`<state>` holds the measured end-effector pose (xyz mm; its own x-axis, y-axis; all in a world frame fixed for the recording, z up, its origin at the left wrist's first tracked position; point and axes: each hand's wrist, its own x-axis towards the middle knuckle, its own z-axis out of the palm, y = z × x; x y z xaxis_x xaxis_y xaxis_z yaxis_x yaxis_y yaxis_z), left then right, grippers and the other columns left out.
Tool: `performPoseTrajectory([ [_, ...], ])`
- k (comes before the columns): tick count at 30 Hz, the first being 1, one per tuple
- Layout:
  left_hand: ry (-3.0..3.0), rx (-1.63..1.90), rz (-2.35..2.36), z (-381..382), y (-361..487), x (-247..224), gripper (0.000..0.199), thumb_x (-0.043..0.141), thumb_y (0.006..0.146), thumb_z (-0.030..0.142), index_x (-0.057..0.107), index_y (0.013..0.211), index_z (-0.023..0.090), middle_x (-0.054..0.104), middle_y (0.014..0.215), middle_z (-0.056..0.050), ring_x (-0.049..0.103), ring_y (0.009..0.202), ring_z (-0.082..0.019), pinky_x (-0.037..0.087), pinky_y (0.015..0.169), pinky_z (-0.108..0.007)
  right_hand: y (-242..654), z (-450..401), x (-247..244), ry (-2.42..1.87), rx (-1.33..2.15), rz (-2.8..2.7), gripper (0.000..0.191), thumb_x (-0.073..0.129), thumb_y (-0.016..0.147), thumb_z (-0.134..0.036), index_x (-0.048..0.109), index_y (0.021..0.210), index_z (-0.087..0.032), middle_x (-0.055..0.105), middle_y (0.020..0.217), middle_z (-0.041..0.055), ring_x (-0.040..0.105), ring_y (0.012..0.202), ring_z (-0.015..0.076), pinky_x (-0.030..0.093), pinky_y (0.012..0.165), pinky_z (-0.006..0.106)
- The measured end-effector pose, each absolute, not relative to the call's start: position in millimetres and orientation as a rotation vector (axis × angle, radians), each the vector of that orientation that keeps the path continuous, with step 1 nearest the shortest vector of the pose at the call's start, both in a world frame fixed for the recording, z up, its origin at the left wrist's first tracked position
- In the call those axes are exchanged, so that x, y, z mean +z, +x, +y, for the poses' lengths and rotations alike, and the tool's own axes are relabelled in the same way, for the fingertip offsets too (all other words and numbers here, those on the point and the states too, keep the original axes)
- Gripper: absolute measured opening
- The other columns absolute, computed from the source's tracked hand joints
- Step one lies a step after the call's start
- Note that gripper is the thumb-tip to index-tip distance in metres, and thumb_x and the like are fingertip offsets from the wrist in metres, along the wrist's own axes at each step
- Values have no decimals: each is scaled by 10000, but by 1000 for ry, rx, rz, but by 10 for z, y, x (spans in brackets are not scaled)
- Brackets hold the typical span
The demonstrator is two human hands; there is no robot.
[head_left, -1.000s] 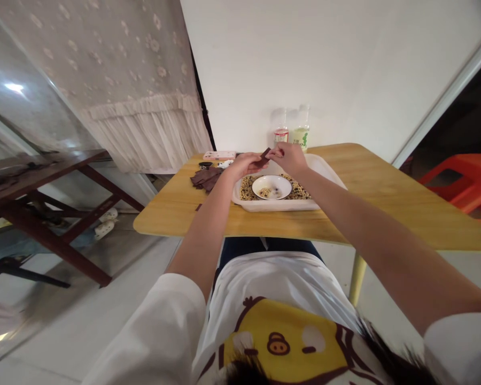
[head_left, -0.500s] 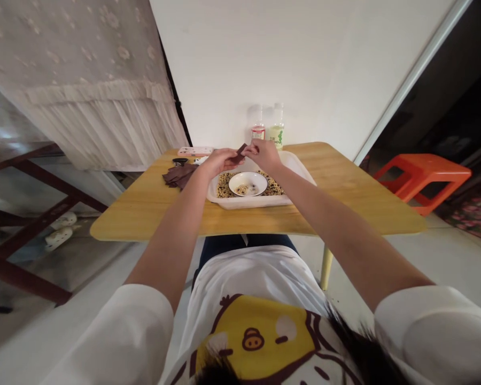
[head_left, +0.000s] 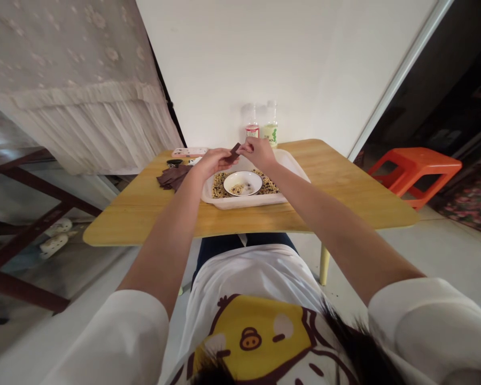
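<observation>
Above the tray, my left hand [head_left: 211,162] is closed on a small flat dark brown piece [head_left: 235,150], with the look of cloth or a little pouch. The fingers of my right hand [head_left: 261,154] are pinched together at the right edge of that piece; exactly what sits between the fingertips is too small to make out. Below both hands, a white bowl [head_left: 255,188] holds some pale and dark beans [head_left: 237,189]. It rests in a white tray [head_left: 248,202] over a layer of mixed yellow and black beans [head_left: 269,184].
Left of the tray lies a pile of similar brown pieces [head_left: 172,177], with a small black object [head_left: 175,162] and a pink phone-like case [head_left: 190,152] behind. Two bottles, one red-labelled [head_left: 252,131] and one green-labelled [head_left: 271,132], stand by the wall. An orange stool [head_left: 420,160] is at right.
The whole view has shifted slightly, so the table and hands appear a little further left. Both hands keep nearly the same pose around the brown piece.
</observation>
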<state>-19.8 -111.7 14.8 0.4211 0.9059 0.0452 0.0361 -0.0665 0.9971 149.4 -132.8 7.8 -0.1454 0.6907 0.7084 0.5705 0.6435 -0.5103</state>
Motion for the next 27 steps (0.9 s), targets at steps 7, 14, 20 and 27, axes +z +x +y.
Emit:
performPoseTrajectory([
  [7,1483,892,890,-1129,-200,158,133,514,744,185,584,852,151,675,830,-83,632,808,-159,470,731,-254,1525,-1321,108,-1039,139,-1795,311,531,708,-176,272,537,-209,598,658,-12,598,774,138,421,631,253],
  [14,1481,903,915,-1135,-199,166,141,514,740,188,584,855,148,678,827,-79,631,818,-164,475,696,-235,1524,-1295,89,-1054,133,-1780,279,532,718,-206,311,549,-209,570,640,-15,596,794,144,427,641,254],
  [20,1485,887,858,-1149,-212,173,152,512,743,195,581,862,129,674,858,-93,628,810,-154,472,721,-244,1466,-1315,84,-1043,105,-1833,299,546,713,-212,302,540,-202,534,621,-15,585,766,151,405,632,259],
  [27,1471,894,867,-1125,-217,165,157,523,727,213,575,859,146,672,884,-85,632,795,-152,482,683,-241,1466,-1326,103,-997,101,-1807,331,550,706,-206,271,528,-205,547,600,-16,589,724,147,409,608,253],
])
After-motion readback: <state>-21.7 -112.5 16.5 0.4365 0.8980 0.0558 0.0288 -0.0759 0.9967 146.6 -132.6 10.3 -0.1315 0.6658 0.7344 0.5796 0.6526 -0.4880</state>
